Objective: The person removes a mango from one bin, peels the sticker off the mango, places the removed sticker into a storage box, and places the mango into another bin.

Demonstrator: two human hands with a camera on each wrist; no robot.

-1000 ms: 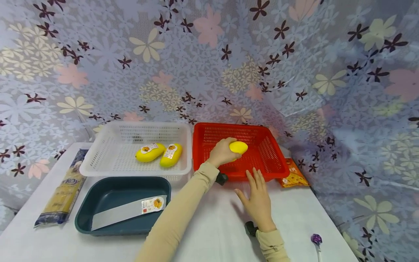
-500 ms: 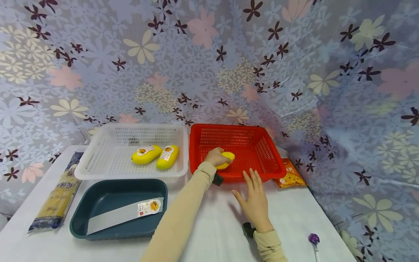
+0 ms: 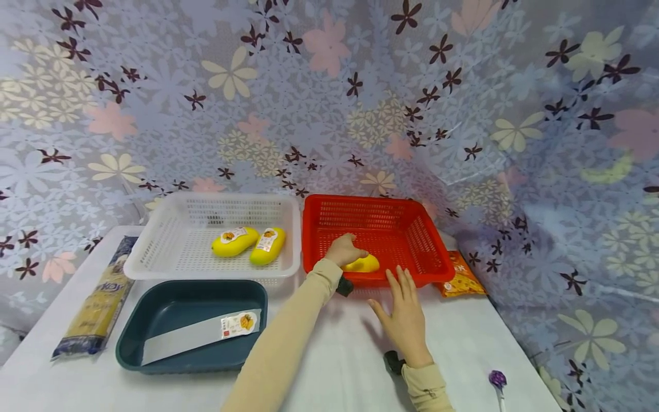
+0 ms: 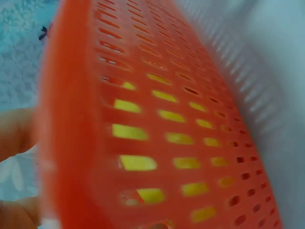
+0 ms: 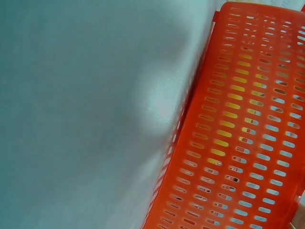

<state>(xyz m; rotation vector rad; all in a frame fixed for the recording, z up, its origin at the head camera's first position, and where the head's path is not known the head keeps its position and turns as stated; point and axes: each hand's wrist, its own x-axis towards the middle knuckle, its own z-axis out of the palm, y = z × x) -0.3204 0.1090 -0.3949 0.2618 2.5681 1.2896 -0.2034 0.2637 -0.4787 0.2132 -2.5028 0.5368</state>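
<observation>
A yellow mango [image 3: 362, 264] lies in the red basket [image 3: 383, 278] against its near wall, and its yellow shows through the slots in both wrist views. My left hand [image 3: 344, 250] is inside the basket just over the mango's left end, thumb and forefinger spread apart. In the left wrist view two fingers [image 4: 16, 133] appear beyond the basket's rim, away from the mango. My right hand [image 3: 407, 320] has its fingers straight, with the tips at the basket's near rim. Two more mangoes, one [image 3: 235, 242] with a white label, lie in the white basket [image 3: 154, 246].
A dark teal tray [image 3: 180, 366] in front of the white basket holds a pale strip [image 3: 185, 341] with a mango sticker. On the left lies a pasta packet [image 3: 98, 303]. An orange snack bag [image 3: 463, 277] is right of the red basket, and a lollipop [image 3: 497, 379] lies front right.
My left hand has lowered the mango into the red basket toward its near wall, and its fingers have come off it. My right hand has stayed at the rim.
</observation>
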